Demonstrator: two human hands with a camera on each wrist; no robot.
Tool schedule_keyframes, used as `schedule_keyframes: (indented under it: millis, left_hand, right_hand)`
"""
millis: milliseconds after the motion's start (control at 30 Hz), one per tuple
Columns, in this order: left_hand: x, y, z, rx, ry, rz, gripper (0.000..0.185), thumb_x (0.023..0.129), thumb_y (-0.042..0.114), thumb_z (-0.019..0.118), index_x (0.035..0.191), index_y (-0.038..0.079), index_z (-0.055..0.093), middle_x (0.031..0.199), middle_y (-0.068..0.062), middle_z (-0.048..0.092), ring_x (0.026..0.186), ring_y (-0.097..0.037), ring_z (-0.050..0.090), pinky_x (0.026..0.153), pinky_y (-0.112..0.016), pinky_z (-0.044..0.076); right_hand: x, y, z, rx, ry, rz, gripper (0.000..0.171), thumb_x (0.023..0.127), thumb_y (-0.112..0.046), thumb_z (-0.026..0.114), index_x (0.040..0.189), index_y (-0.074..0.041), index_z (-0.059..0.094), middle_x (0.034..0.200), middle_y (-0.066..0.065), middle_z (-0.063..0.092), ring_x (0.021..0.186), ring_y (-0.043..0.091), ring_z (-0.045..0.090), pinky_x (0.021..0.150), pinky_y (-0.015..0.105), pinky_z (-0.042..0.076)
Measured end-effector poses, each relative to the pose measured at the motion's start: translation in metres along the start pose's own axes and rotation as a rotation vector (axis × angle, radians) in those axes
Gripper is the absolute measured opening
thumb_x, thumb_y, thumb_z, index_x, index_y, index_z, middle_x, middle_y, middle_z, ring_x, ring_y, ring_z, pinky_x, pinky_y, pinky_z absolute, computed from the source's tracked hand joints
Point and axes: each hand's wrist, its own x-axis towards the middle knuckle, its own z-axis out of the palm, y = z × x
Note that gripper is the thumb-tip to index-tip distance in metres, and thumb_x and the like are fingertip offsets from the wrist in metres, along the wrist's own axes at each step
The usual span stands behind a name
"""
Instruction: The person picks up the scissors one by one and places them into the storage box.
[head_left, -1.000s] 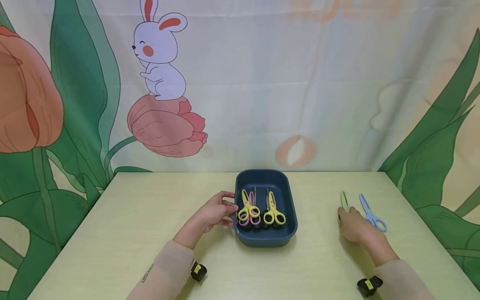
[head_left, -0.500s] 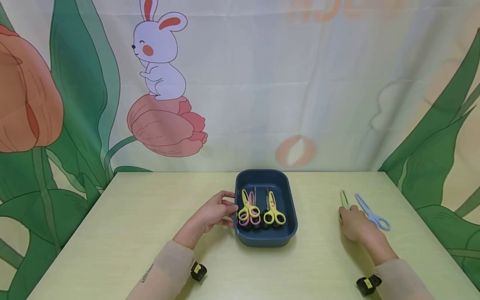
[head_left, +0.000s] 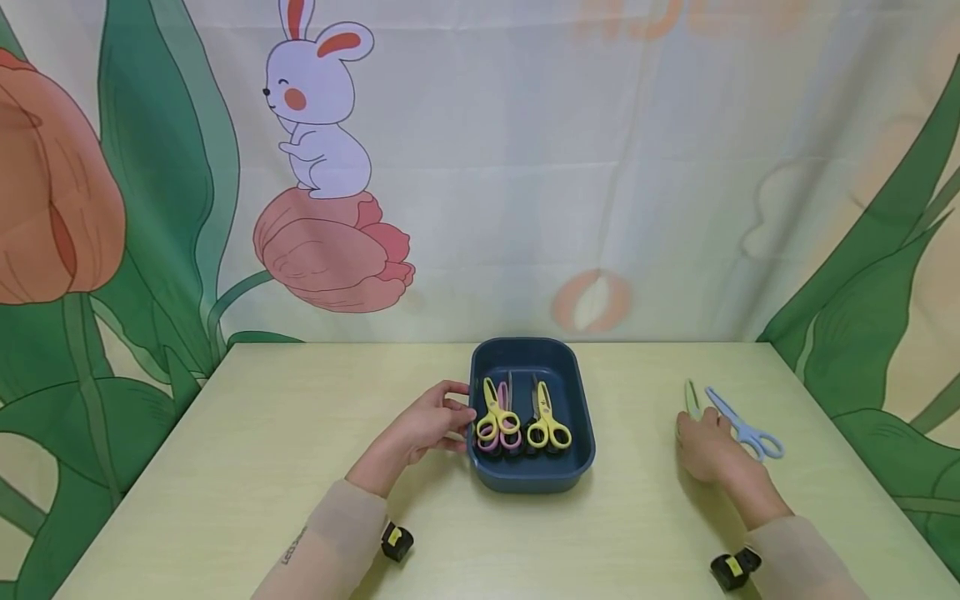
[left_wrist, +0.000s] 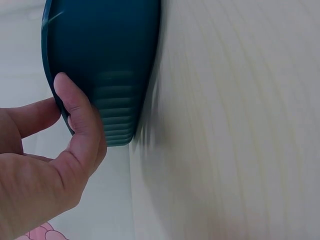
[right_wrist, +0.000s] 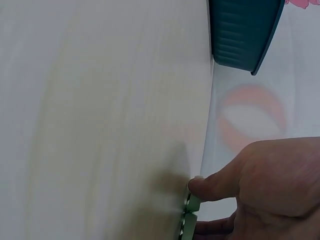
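A dark blue plastic bin [head_left: 531, 477] stands mid-table. My left hand [head_left: 426, 427] pinches its left rim, thumb outside the wall in the left wrist view. Inside lie two yellow scissors [head_left: 545, 404], a pink pair [head_left: 503, 397] partly beneath the left yellow one, and black handles under them. On the right, my right hand [head_left: 703, 446] holds green scissors [head_left: 691, 393] by the handle end, low at the tabletop; their blade end points away. The right wrist view shows the thumb on the green handle [right_wrist: 192, 204]. Blue scissors [head_left: 726, 411] lie just beyond this hand, their handle loops partly behind it.
The pale wood table [head_left: 300, 417] ends at a hanging cloth backdrop [head_left: 480, 167] printed with a rabbit and tulips. Bare tabletop separates the bin from the right hand. Small black devices [head_left: 397, 542] sit at both wrists.
The blue scissors have turned, tip toward the green pair and handles to the right. The green blade end has shifted slightly right. The left hand and bin stay put.
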Motion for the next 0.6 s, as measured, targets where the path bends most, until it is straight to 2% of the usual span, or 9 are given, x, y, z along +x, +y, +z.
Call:
schedule_keyframes:
  millis: [133,267,467,600]
  left_hand:
    - [-0.0002,-0.0001,0.0001,0.002,-0.002,-0.002,0.047,0.103,0.003,0.057,0.147,0.002,0.040,0.115,-0.018,0.055,0.083,-0.025,0.060,0.068,-0.036,0.058]
    - [0.0002,-0.0001,-0.0001,0.003,-0.001,-0.004,0.048,0.103,0.003,0.057,0.148,0.002,0.039,0.115,-0.018,0.055,0.083,-0.024,0.060,0.069,-0.037,0.059]
    - [0.0010,-0.0006,-0.0002,-0.001,-0.003,-0.004,0.049,0.103,0.003,0.058,0.148,0.002,0.039,0.114,-0.018,0.056,0.082,-0.024,0.060,0.068,-0.036,0.059]
    - [0.0015,-0.0010,-0.0002,-0.001,-0.004,-0.003,0.048,0.103,0.003,0.058,0.147,0.002,0.040,0.115,-0.019,0.056,0.082,-0.024,0.061,0.067,-0.036,0.059]
  right_hand:
    - [-0.0001,0.0010,0.0004,0.019,0.003,0.004,0.027,0.100,0.003,0.040,0.122,0.017,0.047,0.123,0.053,0.026,0.120,0.071,0.026,0.095,0.078,0.034]
    - [-0.0005,0.0004,0.0003,0.028,0.005,0.009,0.030,0.100,0.001,0.039,0.124,0.018,0.044,0.125,0.053,0.024,0.122,0.071,0.023,0.096,0.078,0.033]
    - [-0.0022,-0.0025,-0.0005,0.035,0.011,0.002,0.039,0.101,0.002,0.036,0.135,0.020,0.038,0.129,0.054,0.022,0.125,0.070,0.021,0.097,0.077,0.033]
    - [-0.0043,-0.0077,-0.0028,0.032,0.026,-0.006,0.043,0.101,0.002,0.036,0.140,0.019,0.035,0.128,0.051,0.025,0.124,0.066,0.024,0.095,0.075,0.037]
